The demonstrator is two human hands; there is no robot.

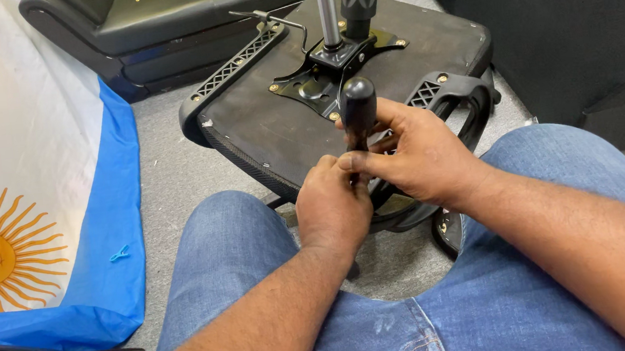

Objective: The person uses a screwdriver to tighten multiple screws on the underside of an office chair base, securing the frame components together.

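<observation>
A seated person's left hand [331,204] and right hand [411,153] both close around a black screwdriver [358,113] at the near edge of an upturned chair seat [261,127].

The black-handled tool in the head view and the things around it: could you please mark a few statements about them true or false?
1. Both hands grip the black-handled tool. True: the left hand and right hand meet on its shaft.
2. The upturned chair seat shows a metal plate on its underside. True.
3. The flag lies to the person's right. False: it lies to their left.
4. The person wears black trousers. False: blue jeans.
</observation>
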